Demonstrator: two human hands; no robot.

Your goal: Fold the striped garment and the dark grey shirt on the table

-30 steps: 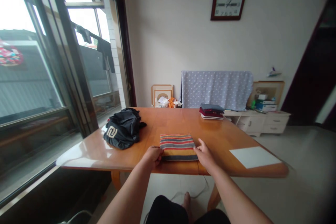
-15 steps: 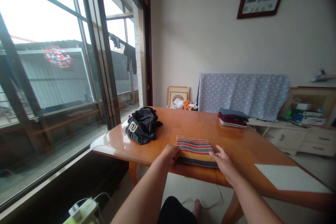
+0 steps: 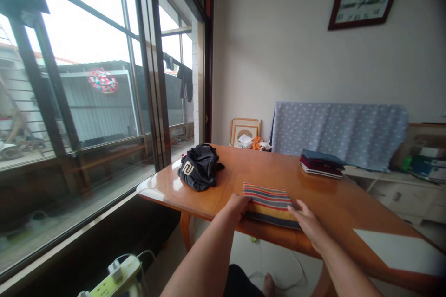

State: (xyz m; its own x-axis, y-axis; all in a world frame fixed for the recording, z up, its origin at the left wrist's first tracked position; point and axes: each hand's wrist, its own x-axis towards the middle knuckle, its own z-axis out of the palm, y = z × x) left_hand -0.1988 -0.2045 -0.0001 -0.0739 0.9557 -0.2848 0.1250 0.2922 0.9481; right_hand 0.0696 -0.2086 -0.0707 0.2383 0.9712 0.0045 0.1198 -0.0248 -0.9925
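Observation:
A folded striped cloth (image 3: 267,202) in red, grey and yellow lies by the near edge of the wooden table. My left hand (image 3: 239,205) is closed on its left edge, fingers curled and partly hidden. At the opposite side, my right hand (image 3: 306,220) touches the right edge with its thumb, its fingers stretched and apart. Beyond and to the left sits a crumpled black garment (image 3: 200,167) with a pale logo. A stack of folded clothes (image 3: 322,163), blue-grey on top and dark red below, rests farther back on the right.
The wooden table (image 3: 258,164) stands beside a large window. A white sheet (image 3: 397,250) lies at its right. Behind it, a dotted blue cloth (image 3: 334,132) drapes over something. A green power strip (image 3: 116,278) with a plug is at lower left.
The whole view has swung a little to the left, so everything appears shifted right. Both hands stay at the sides of the striped cloth, which looks unchanged.

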